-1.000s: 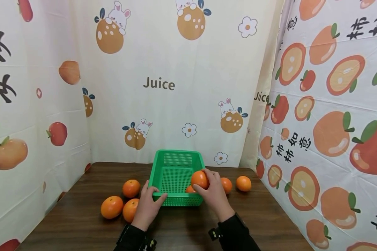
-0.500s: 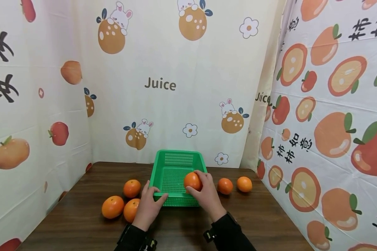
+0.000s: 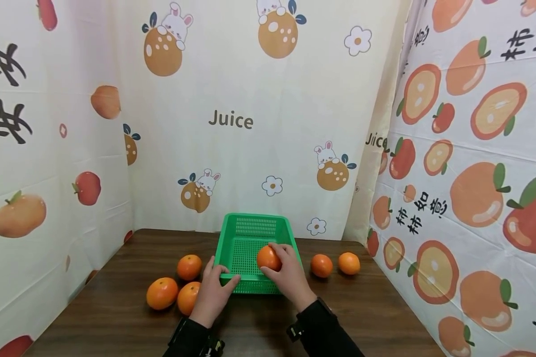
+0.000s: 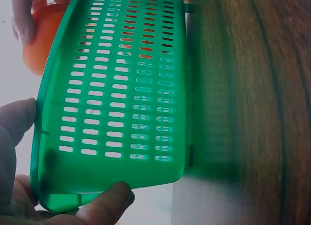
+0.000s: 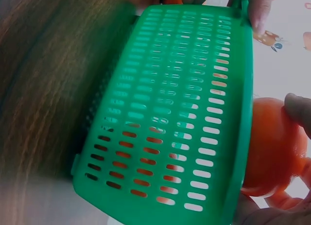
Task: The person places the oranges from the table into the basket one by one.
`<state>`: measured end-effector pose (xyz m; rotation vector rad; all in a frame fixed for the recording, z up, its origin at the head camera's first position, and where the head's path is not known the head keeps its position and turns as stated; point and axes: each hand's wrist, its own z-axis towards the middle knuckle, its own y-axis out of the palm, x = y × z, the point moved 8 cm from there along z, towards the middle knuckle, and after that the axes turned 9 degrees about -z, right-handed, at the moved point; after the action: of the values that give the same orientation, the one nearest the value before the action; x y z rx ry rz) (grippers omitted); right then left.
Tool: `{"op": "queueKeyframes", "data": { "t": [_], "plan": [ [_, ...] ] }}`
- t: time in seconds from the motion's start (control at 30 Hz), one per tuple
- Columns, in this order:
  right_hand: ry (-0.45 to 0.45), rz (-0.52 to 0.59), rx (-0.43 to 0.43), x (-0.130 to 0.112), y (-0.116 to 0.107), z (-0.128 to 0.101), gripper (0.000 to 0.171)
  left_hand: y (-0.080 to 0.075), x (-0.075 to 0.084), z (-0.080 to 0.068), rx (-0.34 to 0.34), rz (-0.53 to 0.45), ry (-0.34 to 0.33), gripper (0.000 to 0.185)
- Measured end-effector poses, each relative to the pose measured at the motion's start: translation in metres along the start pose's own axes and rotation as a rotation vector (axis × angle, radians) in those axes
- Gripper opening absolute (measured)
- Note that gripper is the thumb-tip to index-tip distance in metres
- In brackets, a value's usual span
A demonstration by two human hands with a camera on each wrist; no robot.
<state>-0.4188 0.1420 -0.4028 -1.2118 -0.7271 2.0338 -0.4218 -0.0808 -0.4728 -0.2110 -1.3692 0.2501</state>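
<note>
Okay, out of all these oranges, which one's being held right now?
The orange in the right hand, over the green basket. It alone is gripped; the left hand holds the basket instead.

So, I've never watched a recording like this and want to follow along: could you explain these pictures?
There's no machine here, just a person's two bare hands. The wide view looks forward and down from the head; the two close views look from each wrist. The left hand grips the near left corner of a green basket, while the right hand holds an orange fruit over it. On the wooden table, three similar fruits lie left of the basket and two more right.
</note>
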Motion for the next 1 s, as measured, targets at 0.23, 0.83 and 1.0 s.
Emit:
{"op": "queueKeyframes", "data": {
  "t": [0.23, 0.83, 1.0],
  "plan": [
    [-0.025, 0.009, -0.025, 0.000, 0.010, 0.002, 0.059, 0.002, -0.002, -0.001, -0.012, 0.002, -0.016, 0.046],
    [-0.051, -0.101, -0.072, -0.001, 0.026, 0.014, 0.054, -0.001, -0.003, 0.002, -0.006, 0.008, 0.004, 0.043],
    [-0.031, -0.123, -0.094, -0.001, 0.029, 0.014, 0.054, -0.001, -0.004, 0.002, -0.006, 0.007, 0.003, 0.042]
  ]
}}
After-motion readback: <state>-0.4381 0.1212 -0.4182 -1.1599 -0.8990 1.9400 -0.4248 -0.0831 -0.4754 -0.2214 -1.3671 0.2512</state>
